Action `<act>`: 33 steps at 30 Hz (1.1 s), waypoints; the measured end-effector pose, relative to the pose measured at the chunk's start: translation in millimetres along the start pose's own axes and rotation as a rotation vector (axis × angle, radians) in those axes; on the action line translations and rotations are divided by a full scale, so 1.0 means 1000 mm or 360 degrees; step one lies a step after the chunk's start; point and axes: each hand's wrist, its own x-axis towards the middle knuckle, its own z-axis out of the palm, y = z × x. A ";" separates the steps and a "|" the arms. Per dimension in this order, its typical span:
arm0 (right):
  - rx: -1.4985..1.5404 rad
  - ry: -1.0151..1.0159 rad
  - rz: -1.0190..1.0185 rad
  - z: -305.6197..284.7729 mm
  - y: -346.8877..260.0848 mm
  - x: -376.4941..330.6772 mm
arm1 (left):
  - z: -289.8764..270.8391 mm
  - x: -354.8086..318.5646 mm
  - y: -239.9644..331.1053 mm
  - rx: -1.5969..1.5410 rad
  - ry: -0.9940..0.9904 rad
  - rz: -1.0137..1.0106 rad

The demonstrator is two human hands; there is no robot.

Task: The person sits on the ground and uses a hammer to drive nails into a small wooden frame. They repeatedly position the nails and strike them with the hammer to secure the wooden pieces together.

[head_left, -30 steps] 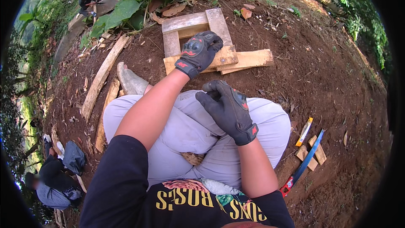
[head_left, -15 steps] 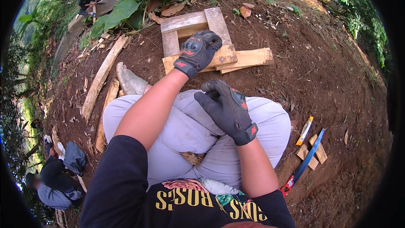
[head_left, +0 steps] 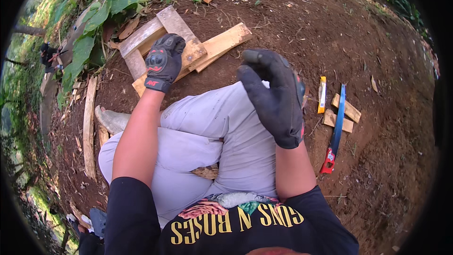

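Note:
A wooden frame of nailed boards (head_left: 141, 35) lies on the soil ahead of my crossed legs. My left hand (head_left: 165, 61), in a black glove with knuckle guards, rests on its near board (head_left: 191, 55), fingers curled down over the wood; the fingertips are partly hidden. Under that near side, a paler plank (head_left: 226, 42) sticks out to the right. Raised over my right knee, my right hand (head_left: 276, 97) wears a matching glove. Its thumb and curved fingers stand apart, with nothing seen between them.
To my right lie a handsaw (head_left: 337, 127) with a blue blade and red handle, two wood offcuts (head_left: 347, 107) and a yellow-and-white packet (head_left: 322, 95). A long plank (head_left: 89, 127) lies left, near my foot. Broad leaves (head_left: 96, 23) grow beyond the frame. Another person (head_left: 51, 56) is far left.
The view has turned rightward, so the frame now appears farther left. My right hand has lifted from my lap and moved right, its fingers more spread. My left hand stays on the frame.

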 end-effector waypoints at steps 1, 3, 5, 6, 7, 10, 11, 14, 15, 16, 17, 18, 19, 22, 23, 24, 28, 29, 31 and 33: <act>-0.0017 0.0307 0.0100 -0.031 0.022 -0.006 | -0.001 0.002 0.003 -0.0037 -0.0046 -0.0030; -0.0216 0.0656 0.0318 -0.096 0.059 -0.025 | 0.002 0.002 -0.002 -0.0030 0.0033 0.0019; -0.0631 0.0624 0.0539 -0.145 0.120 -0.077 | 0.008 0.001 -0.003 0.0002 0.0040 0.0010; -0.0953 0.0469 0.0747 -0.159 0.131 -0.108 | 0.007 0.001 0.002 -0.0030 -0.0002 -0.0017; -0.1098 0.0275 0.0938 -0.168 0.141 -0.143 | 0.005 0.002 0.008 -0.0060 -0.0040 -0.0046; -0.1472 -0.0130 0.1270 -0.155 0.153 -0.238 | 0.005 0.003 0.011 -0.0075 -0.0052 -0.0009; -0.1435 -0.0112 0.1272 -0.147 0.154 -0.262 | 0.005 0.001 0.010 -0.0059 -0.0053 0.0023; -0.1464 -0.0078 0.1174 -0.127 0.165 -0.313 | 0.004 0.002 0.008 -0.0116 -0.0056 0.0011; -0.1555 -0.0089 0.1090 -0.125 0.182 -0.332 | 0.006 0.000 0.005 -0.0123 -0.0040 0.0021; -0.1641 -0.0106 0.0989 -0.125 0.191 -0.344 | 0.005 0.001 0.005 -0.0142 -0.0069 -0.0018; -0.1649 -0.0140 0.1002 -0.129 0.192 -0.351 | 0.002 0.001 0.006 -0.0145 -0.0088 -0.0071; -0.1650 -0.0166 0.1010 -0.131 0.195 -0.355 | -0.003 0.002 0.006 -0.0143 -0.0101 -0.0115; -0.1639 -0.0184 0.0975 -0.123 0.202 -0.345 | -0.001 0.001 0.003 -0.0167 -0.0043 -0.0029; -0.1609 0.0006 0.1196 -0.125 0.147 -0.309 | -0.001 0.004 0.007 -0.0250 -0.0102 -0.0135; -0.1670 -0.0008 0.1270 -0.132 0.136 -0.296 | 0.002 0.004 0.005 -0.0265 -0.0069 -0.0124; -0.1697 0.0009 0.1192 -0.150 0.135 -0.290 | 0.004 0.007 0.012 -0.0276 -0.0129 -0.0141; -0.1653 0.0364 0.0546 -0.166 0.098 -0.186 | -0.005 0.006 0.006 -0.0317 -0.0163 -0.0217; -0.1397 0.0440 0.0432 -0.157 0.078 -0.150 | -0.006 0.005 0.007 -0.0376 -0.0182 -0.0250; -0.1228 0.0415 0.0369 -0.143 0.052 -0.089 | -0.008 0.006 0.006 -0.0442 -0.0191 -0.0303; -0.1257 0.0211 0.0123 -0.113 0.013 -0.028 | -0.007 0.003 0.004 -0.0467 -0.0182 -0.0365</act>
